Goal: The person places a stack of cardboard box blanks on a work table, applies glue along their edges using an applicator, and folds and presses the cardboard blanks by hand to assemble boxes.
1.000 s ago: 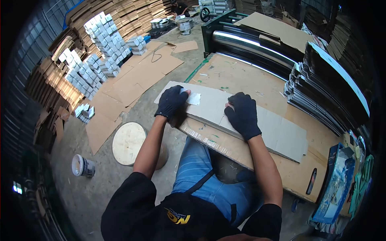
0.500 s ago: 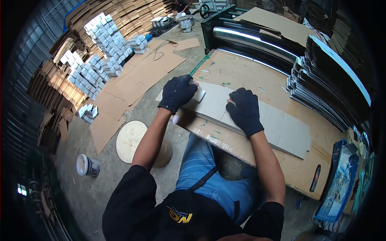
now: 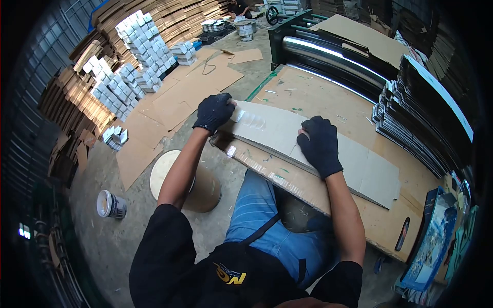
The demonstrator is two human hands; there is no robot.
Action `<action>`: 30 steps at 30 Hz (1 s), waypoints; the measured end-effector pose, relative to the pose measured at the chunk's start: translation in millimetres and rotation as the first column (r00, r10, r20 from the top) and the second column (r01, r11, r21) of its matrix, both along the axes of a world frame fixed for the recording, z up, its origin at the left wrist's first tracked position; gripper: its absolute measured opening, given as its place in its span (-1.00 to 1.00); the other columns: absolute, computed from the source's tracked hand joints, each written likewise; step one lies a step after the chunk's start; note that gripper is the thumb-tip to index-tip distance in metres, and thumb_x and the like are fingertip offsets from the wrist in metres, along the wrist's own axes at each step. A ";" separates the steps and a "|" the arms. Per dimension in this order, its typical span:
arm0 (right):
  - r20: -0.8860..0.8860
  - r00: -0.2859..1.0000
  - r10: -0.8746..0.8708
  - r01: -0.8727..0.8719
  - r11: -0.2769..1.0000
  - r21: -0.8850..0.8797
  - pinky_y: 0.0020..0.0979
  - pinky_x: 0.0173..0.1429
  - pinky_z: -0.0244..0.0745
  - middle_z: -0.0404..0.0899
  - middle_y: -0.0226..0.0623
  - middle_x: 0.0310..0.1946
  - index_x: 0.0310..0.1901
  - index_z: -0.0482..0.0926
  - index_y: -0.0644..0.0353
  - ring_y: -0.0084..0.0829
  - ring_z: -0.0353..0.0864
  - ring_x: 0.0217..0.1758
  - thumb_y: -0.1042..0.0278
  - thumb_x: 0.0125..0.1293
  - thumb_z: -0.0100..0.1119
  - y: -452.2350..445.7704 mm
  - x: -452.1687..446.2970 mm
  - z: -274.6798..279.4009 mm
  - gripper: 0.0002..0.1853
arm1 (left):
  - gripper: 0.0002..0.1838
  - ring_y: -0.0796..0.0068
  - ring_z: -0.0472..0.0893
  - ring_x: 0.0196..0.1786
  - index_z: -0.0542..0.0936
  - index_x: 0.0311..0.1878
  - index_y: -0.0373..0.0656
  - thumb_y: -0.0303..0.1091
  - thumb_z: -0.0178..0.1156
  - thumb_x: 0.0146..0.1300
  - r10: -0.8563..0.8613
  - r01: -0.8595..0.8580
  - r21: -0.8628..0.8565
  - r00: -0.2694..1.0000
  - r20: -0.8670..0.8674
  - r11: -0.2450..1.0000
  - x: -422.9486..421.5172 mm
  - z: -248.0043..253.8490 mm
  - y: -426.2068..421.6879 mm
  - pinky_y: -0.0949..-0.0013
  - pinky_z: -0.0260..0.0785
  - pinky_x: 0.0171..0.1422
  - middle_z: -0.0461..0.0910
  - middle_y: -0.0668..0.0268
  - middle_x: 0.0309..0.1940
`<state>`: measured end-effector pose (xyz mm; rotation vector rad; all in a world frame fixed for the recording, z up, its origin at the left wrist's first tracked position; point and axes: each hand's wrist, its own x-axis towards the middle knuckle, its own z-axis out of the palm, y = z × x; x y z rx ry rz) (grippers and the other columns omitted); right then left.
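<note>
A long grey cardboard strip (image 3: 275,126) with crease lines lies across the worktable, apparently on top of another layer. My left hand (image 3: 214,111), in a dark knit glove with bare fingertips, is curled closed at the strip's left end; what it grips is hidden behind the fingers. Beside it, a shiny wet smear (image 3: 250,120) shows on the strip. My right hand (image 3: 321,146), gloved the same way, is curled over the middle of the strip with its thumb against the surface, holding it down.
Metal rollers (image 3: 328,56) stand behind the worktable (image 3: 303,95). Dark sheets (image 3: 416,108) are stacked at right, near a cutter knife (image 3: 403,234) and a smeared blue tray (image 3: 426,246). A round drum (image 3: 205,190) and a white bucket (image 3: 111,205) stand on the floor at left.
My left hand has moved left to the strip's end; the small white piece seen at its fingers is now out of sight, and the wet smear shows. My right hand stays on the strip.
</note>
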<state>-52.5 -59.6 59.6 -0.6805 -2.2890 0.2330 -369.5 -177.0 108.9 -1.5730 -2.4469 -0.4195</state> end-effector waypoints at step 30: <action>-0.041 0.999 0.031 -0.030 0.999 0.026 -0.11 -0.01 0.41 0.60 -0.18 -0.23 -0.24 0.64 0.17 -0.09 0.56 -0.11 0.33 0.21 0.31 -0.6 -2.0 3.2 -0.86 | -0.52 0.00 0.74 -0.01 0.74 0.02 -0.07 0.14 0.21 0.38 0.057 -0.053 -0.125 0.998 0.027 0.991 -87.4 0.5 -14.7 0.04 0.55 0.08 0.77 0.09 -0.09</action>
